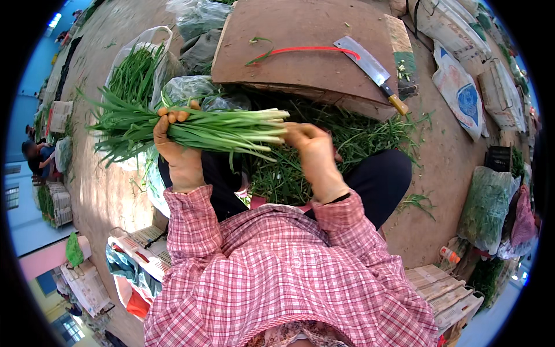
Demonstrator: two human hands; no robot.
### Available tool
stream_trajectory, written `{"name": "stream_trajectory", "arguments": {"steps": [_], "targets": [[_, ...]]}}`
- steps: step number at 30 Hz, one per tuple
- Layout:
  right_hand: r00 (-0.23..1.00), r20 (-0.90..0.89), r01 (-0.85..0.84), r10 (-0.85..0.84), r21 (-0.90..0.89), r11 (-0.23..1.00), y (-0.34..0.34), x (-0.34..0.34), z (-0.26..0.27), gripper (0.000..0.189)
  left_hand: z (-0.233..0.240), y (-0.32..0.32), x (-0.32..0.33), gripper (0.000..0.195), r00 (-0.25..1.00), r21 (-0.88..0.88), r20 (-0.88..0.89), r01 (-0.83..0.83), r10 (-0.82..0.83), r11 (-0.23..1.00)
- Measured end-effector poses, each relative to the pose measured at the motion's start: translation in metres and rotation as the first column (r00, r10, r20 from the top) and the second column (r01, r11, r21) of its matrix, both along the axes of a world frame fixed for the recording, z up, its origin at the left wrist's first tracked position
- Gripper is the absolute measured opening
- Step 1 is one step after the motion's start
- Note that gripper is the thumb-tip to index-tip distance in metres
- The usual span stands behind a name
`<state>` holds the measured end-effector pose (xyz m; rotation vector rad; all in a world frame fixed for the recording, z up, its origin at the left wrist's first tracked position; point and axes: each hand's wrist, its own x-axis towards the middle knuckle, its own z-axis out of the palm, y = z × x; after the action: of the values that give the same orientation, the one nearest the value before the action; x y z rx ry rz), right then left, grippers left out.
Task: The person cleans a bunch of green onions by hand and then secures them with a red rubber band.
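My left hand [175, 152] is closed around a bunch of garlic chives [208, 128], held level above my lap. Their green leaves fan out to the left, and the pale stem ends point right. At those ends are the bent, slightly blurred fingers of my right hand [310, 149]; whether they pinch any stem cannot be made out. Beyond the bunch is a brown board [299, 52] with a red strip [312, 49] on it. One end of the strip lies across the blade of a cleaver [366, 65], whose handle sticks out past the board's near right corner.
Loose green leaves [282, 173] are heaped between my knees, below the board. An open plastic bag [136, 73] of chives stands at the left. Plastic crates [442, 290] are at the lower right, and a white sack [459, 91] lies on the right-hand floor. A person [39, 158] sits far left.
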<state>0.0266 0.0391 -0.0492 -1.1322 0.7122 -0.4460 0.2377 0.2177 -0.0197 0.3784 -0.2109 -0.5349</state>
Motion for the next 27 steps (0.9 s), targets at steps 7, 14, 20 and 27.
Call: {"name": "stream_trajectory", "arguments": {"steps": [7,14,20,27], "targets": [[0.987,-0.158,-0.025,0.013,-0.074,0.997,-0.039,-0.012,0.004,0.030,0.001,0.013,0.035,0.012,0.975,0.074,-0.017,-0.220,0.221,0.973],[0.995,-0.014,0.096,-0.095,0.122,0.988,-0.048,0.009,-0.007,0.030,-0.005,-0.007,0.024,0.008,0.978,0.168,-0.124,-0.148,0.170,0.975],[0.904,-0.130,-0.369,0.407,0.240,0.898,-0.014,0.005,0.055,0.038,-0.005,-0.023,0.008,0.011,0.968,0.207,-0.122,-0.192,0.220,0.959],[0.972,0.093,-0.228,0.217,0.611,0.758,0.000,0.026,0.000,0.021,0.004,-0.044,-0.023,0.016,0.994,0.167,-0.048,-0.084,0.093,0.982]]}}
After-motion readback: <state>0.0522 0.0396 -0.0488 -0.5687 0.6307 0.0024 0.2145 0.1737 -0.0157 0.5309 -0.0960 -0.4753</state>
